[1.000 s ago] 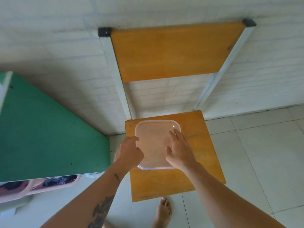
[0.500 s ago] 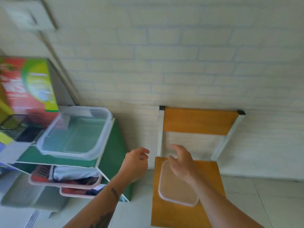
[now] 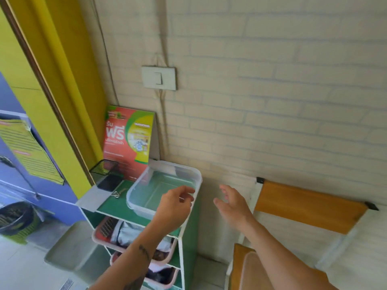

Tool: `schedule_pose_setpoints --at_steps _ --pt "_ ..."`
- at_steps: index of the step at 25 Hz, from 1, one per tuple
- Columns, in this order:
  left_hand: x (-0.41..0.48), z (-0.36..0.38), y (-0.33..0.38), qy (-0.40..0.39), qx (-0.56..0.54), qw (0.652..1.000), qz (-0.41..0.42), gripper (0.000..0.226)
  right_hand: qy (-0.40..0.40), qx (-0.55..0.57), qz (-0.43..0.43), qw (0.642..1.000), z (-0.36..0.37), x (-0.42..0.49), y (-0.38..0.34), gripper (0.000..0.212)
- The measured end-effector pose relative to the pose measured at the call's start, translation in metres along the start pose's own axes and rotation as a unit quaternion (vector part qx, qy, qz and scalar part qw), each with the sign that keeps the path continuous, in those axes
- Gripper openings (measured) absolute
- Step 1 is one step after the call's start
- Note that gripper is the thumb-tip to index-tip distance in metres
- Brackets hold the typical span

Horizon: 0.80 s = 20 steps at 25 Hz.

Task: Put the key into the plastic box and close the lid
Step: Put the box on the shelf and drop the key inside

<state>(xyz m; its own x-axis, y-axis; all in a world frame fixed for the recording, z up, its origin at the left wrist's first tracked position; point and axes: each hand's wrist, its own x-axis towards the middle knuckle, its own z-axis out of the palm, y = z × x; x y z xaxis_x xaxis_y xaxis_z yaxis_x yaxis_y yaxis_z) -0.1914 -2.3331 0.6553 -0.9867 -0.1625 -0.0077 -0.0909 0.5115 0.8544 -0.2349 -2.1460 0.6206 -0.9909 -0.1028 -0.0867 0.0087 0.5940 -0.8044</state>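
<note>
Fingers (image 3: 186,195) of left hand (image 3: 173,208) loosely curled, empty, over plastic box (image 3: 163,189) at shelf's right edge; right hand (image 3: 232,204) spread open beside. Key (image 3: 117,194) near left edge, lid (image 3: 256,273) on chair (image 3: 310,208).

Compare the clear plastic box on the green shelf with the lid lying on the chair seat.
The plastic box is a deep open tub standing on the green shelf top; the lid is a flat sheet lying on the chair seat. The box shows whole; the lid is cut off by the frame edge and partly hidden behind the right arm. The box lies by the left hand, the lid lower right. Both are translucent with rounded corners.
</note>
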Motion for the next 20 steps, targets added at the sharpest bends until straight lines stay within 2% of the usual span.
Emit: schedule_pose_setpoints --at_steps 6,9,16,20 --pt "0.041 -0.099 -0.055 0.068 -0.052 0.996 0.014 0.039 0.039 0.011 0.035 0.999 0.064 0.028 -0.051 0.059" --pt "0.067 -0.137 -0.091 0.1 -0.054 0.994 0.003 0.038 0.067 -0.004 0.064 0.996 0.09 0.034 -0.063 0.066" --pt "0.105 -0.158 -0.17 0.054 0.047 0.997 0.02 0.037 0.122 -0.073 0.112 0.983 0.12 0.032 -0.068 0.066" --pt "0.114 -0.157 -0.201 -0.013 0.14 0.988 0.059 0.048 0.134 -0.102 0.12 0.978 0.125 0.034 -0.067 0.063"
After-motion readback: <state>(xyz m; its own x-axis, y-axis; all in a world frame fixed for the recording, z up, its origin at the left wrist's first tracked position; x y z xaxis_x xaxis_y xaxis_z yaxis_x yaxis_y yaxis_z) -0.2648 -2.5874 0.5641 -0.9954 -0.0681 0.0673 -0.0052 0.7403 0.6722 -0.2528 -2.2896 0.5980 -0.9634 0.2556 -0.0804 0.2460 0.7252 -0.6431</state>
